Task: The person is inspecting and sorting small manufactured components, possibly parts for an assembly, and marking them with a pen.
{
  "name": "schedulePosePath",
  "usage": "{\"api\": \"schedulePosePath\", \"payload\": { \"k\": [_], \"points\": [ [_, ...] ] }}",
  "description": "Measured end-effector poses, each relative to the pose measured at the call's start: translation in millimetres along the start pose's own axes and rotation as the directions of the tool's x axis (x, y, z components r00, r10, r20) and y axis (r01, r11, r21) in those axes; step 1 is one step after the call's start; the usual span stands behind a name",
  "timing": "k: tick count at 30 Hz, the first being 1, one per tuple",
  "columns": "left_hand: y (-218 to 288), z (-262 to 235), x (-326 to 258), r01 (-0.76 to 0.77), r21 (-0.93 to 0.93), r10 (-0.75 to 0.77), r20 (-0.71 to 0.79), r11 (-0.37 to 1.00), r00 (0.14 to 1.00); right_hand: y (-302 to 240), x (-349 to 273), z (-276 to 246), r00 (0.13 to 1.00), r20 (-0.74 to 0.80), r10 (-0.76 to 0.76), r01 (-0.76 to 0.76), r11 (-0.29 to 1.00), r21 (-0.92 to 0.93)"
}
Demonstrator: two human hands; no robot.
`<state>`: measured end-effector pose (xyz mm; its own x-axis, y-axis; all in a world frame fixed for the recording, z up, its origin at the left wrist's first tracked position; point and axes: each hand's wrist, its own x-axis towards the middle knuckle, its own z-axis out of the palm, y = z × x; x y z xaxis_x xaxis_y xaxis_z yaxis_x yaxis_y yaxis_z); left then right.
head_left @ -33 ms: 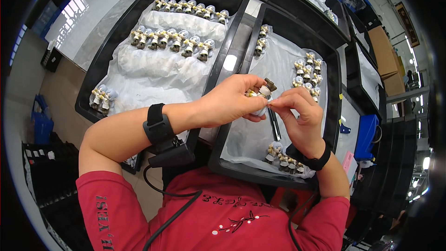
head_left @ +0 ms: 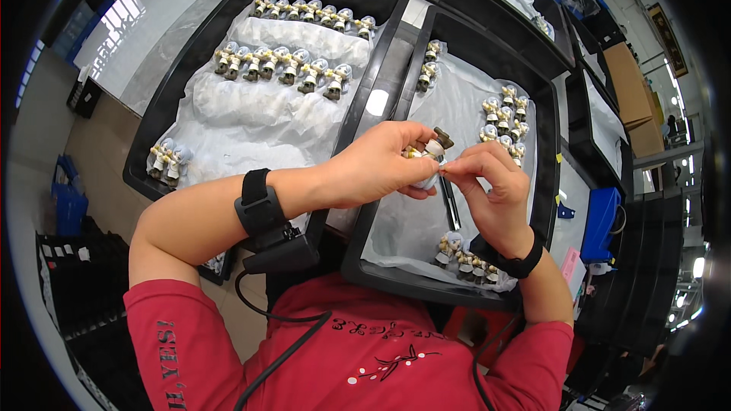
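Observation:
My left hand is closed around a small figurine, held above the right-hand black tray. The figurine is tipped with its dark boots upward and its pale blue hair down by my fingers; my fingers cover much of it. My right hand pinches thumb and forefinger together right against the figurine's side; what is between the fingertips is too small to name. Below the hands, a slim dark tool with a shiny edge lies on the tray's white lining.
Several like figurines lie along the right tray's right side, more at its near edge, two at its upper left. The left black tray holds rows of figurines on white sheeting. Further trays stand behind. A cable hangs from my left wrist device.

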<state>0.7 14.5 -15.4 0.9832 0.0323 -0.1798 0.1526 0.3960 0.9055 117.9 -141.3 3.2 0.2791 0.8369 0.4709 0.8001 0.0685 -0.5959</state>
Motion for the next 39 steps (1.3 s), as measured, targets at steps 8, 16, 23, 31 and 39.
{"api": "schedulePosePath", "payload": {
  "k": [8, 16, 23, 31, 39],
  "points": [
    [-1, 0, 0, -0.002, -0.015, 0.002, 0.021, 1.000, 1.000, -4, -2, -2, 1.000, -0.007, 0.023, -0.023, 1.000, -0.019],
    [-6, -1, 4, -0.040, 0.014, 0.040, 0.007, 0.999, 0.999, 0, -2, -4, 1.000, 0.000, -0.013, 0.013, 1.000, -0.005],
    [4, -4, 4, 0.005, -0.032, -0.003, 0.050, 0.999, 0.999, 32, 3, -22, 0.936, -0.151, 0.318, -0.263, 0.917, 0.301],
    [12, -1, -7, -0.056, 0.248, 0.068, -0.043, 0.967, 0.997, 42, -2, -23, 0.903, -0.187, 0.387, -0.305, 0.883, 0.356],
    [106, -63, -69, 0.045, 0.743, 0.229, -0.263, 0.668, 0.937, 46, -7, -31, 0.914, -0.161, 0.372, -0.279, 0.865, 0.418]
  ]
}}
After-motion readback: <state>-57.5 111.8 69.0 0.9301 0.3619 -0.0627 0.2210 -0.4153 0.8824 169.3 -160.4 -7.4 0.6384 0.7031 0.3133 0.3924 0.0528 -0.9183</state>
